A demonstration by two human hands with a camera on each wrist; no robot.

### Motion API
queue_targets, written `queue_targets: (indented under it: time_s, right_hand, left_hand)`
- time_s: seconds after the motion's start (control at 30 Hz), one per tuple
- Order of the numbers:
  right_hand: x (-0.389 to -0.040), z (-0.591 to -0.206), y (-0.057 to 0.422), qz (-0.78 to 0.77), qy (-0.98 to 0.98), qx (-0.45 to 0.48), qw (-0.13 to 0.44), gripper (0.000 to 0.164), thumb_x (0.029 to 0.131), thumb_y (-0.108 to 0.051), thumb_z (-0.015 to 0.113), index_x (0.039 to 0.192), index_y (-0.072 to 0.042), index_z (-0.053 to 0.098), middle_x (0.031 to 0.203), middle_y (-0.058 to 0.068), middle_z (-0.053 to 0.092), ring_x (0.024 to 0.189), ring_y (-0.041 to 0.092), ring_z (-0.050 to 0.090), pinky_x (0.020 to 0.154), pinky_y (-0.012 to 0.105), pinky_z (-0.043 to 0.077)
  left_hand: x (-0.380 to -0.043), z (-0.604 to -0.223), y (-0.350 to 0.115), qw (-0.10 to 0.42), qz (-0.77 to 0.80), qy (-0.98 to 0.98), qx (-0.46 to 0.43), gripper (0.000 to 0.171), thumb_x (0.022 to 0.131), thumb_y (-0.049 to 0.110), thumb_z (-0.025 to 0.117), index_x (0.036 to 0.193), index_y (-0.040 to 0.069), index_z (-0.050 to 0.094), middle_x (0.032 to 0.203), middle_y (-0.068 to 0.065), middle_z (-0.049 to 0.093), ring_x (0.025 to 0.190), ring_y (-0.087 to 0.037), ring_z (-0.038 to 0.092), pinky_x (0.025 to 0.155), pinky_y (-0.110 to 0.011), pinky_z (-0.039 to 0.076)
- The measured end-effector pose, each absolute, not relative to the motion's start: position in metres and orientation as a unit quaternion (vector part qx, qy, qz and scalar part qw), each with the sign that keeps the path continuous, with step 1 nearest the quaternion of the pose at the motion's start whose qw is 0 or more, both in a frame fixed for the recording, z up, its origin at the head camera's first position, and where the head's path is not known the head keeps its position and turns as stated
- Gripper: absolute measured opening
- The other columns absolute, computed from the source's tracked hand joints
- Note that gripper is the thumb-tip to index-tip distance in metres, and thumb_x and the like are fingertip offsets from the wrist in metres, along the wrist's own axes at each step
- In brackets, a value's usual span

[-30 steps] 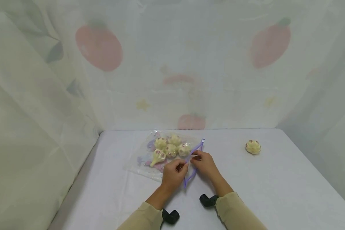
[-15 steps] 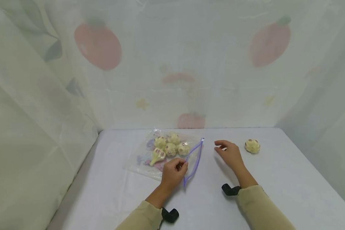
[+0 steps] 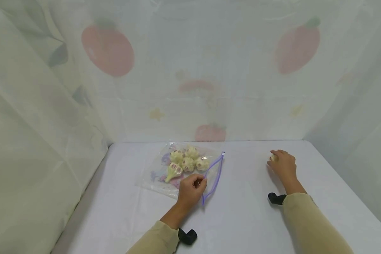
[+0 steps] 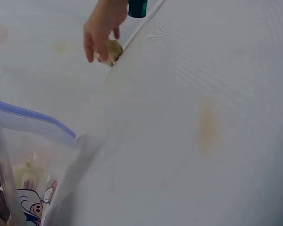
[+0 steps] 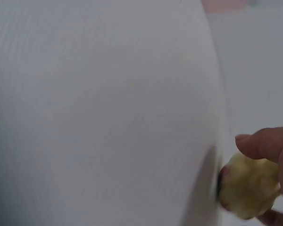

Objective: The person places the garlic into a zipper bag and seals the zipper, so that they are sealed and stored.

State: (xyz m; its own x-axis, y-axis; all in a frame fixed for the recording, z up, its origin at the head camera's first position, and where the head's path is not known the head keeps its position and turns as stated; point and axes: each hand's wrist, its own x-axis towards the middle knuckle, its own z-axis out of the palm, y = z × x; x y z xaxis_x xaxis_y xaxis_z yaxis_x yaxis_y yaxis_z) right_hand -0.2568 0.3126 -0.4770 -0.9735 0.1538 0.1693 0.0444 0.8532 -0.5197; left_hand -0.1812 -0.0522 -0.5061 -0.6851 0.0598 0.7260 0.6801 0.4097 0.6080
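Observation:
A clear printed zip bag [image 3: 155, 183] with a purple zip edge [image 3: 216, 181] lies on the table, its mouth gaping to the right. Inside it are several pale garlic bulbs [image 3: 187, 164] with purplish streaks, one showing a stem. My left hand [image 3: 190, 190] pinches the bag's near rim between thumb and fingers. Over at the right, my right hand [image 3: 284, 165] has its thumb and fingers round a loose garlic bulb [image 5: 247, 186], mostly covered by the hand in the head view. In the right wrist view, that bulb sits low, close to the white tabletop.
A white cloth covers the table [image 3: 241, 218]. Pale curtains [image 3: 247, 88] printed with fruit stand behind it and at both sides. Each wrist carries a black camera mount [image 3: 188, 237].
My right hand has let go of the bag's rim and moved right to the loose garlic bulb, curling round it. My left hand has stayed at the bag.

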Motion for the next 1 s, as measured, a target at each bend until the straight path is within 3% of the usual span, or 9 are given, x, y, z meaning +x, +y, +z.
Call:
queue_targets:
  time_s: [0.33,0.53,0.83,1.0]
  right_hand:
    - [-0.263,-0.488,0.329,0.320,-0.946,-0.029,0.047,0.053,0.087,-0.014,0.069,0.136,-0.006,0.051,0.149,0.029,0.033,0.119,0.054,0.038,0.092,0.063,0.042]
    - [-0.266,-0.492,0.334,0.383,-0.922,-0.054,0.006,0.054,0.087,-0.013,0.069,0.136,-0.003,0.048,0.139,0.031,0.040,0.115,0.044,0.045,0.092,0.055,0.040]
    - [-0.259,-0.484,0.320,0.402,-0.914,-0.053,-0.020,0.048,0.084,-0.021,0.075,0.121,-0.002,0.052,0.123,0.026,0.049,0.103,0.036,0.048,0.077,0.037,0.039]
    - [-0.252,-0.484,0.310,0.423,-0.905,-0.034,-0.039,0.041,0.087,-0.025,0.074,0.117,-0.004,0.055,0.118,0.022,0.052,0.096,0.029,0.052,0.070,0.030,0.044]
  left_hand:
    - [-0.184,-0.509,-0.052,0.333,-0.482,-0.773,-0.243,0.006,0.078,0.001,0.074,0.079,0.007,0.071,0.065,-0.001,0.064,0.054,-0.005,0.049,0.050,-0.013,0.041]
    - [-0.183,-0.508,-0.052,0.334,-0.482,-0.773,-0.241,0.005,0.079,0.002,0.073,0.078,0.006,0.071,0.065,-0.001,0.064,0.054,-0.005,0.049,0.050,-0.013,0.041]
    - [-0.183,-0.507,-0.052,0.335,-0.483,-0.770,-0.247,0.004,0.080,0.003,0.072,0.078,0.005,0.071,0.066,-0.002,0.064,0.053,-0.007,0.050,0.050,-0.013,0.041]
    - [-0.184,-0.508,-0.052,0.337,-0.480,-0.770,-0.250,0.003,0.080,0.003,0.073,0.079,0.005,0.071,0.065,-0.002,0.064,0.053,-0.006,0.049,0.050,-0.013,0.041]
